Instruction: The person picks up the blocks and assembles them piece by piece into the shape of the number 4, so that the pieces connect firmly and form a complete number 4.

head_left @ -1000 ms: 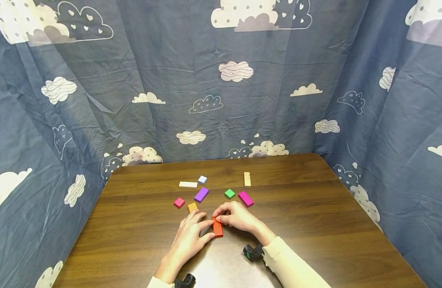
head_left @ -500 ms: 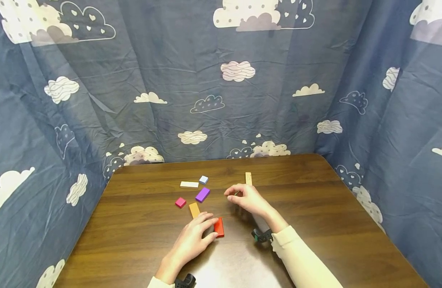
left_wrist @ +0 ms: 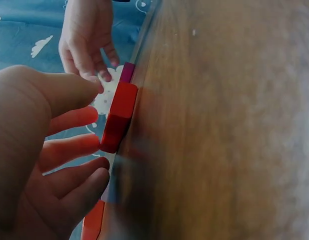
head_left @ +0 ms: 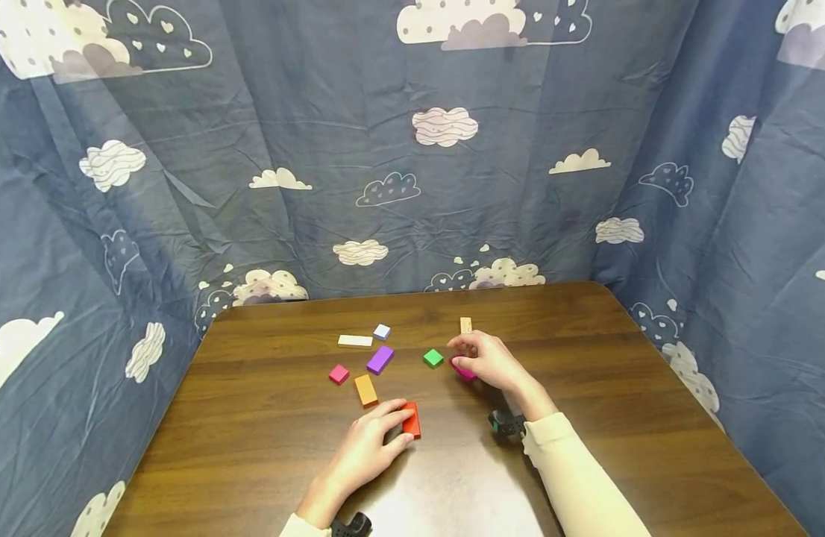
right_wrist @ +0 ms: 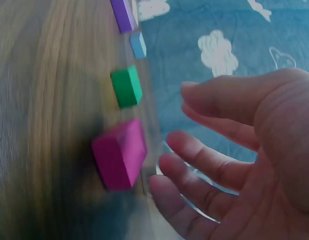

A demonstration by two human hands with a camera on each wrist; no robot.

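Note:
A red block (head_left: 412, 420) lies flat near the table's front middle. My left hand (head_left: 374, 440) is beside it, fingers loosely bent; in the left wrist view the fingertips come very close to the red block (left_wrist: 119, 117), and I cannot tell whether they touch it. Over the magenta block (head_left: 463, 369) hovers my right hand (head_left: 496, 364), partly covering it. In the right wrist view that hand (right_wrist: 234, 155) has its thumb and fingers spread apart, with a gap to the magenta block (right_wrist: 122, 155). A green block (head_left: 433, 358) sits just left of it.
Left of centre lie an orange block (head_left: 366, 390), a pinkish-red block (head_left: 339, 374), a purple block (head_left: 380, 360), a white block (head_left: 355, 341) and a light blue block (head_left: 382, 332). Behind my right hand is a pale wooden block (head_left: 465, 325). A cloud-patterned curtain (head_left: 318, 216) borders the table.
My right hand has left the red block and moved right and away from me, past the green block to the magenta one. The left hand stays by the red block.

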